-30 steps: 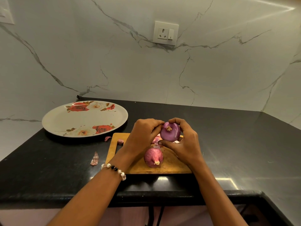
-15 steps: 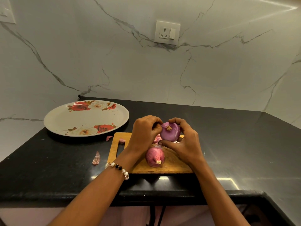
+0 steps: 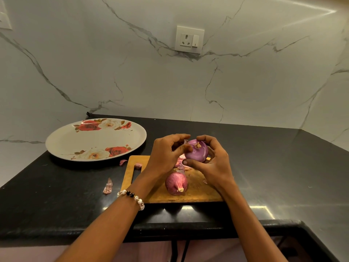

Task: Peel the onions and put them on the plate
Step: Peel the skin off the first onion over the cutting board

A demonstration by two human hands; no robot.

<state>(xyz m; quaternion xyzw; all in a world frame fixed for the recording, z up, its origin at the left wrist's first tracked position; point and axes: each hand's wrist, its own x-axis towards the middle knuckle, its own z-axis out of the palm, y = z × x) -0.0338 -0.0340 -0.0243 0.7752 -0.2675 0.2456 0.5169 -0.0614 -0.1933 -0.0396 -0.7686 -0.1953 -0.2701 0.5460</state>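
Note:
A smooth purple onion (image 3: pixel 197 153) is held above the wooden cutting board (image 3: pixel 196 190). My right hand (image 3: pixel 213 163) grips it from the right and below, thumb under it. My left hand (image 3: pixel 166 156) is at its left side, fingers curled and pinching a strip of skin at the onion's top left. A second onion (image 3: pixel 176 183), still in its reddish skin, lies on the board in front of my hands. The white plate (image 3: pixel 75 140) with red rose prints sits at the back left with nothing on it.
Scraps of onion skin lie on the black counter (image 3: pixel 56 201): one (image 3: pixel 108 186) left of the board, one (image 3: pixel 123 162) near the plate, one (image 3: pixel 138 165) by the board's handle slot. Marble walls enclose the back and right; a socket (image 3: pixel 189 39) is on the wall.
My left hand's fingers have shifted at the onion's top left and opened out a little, pulling at skin. The onion and my right hand stay in nearly the same place.

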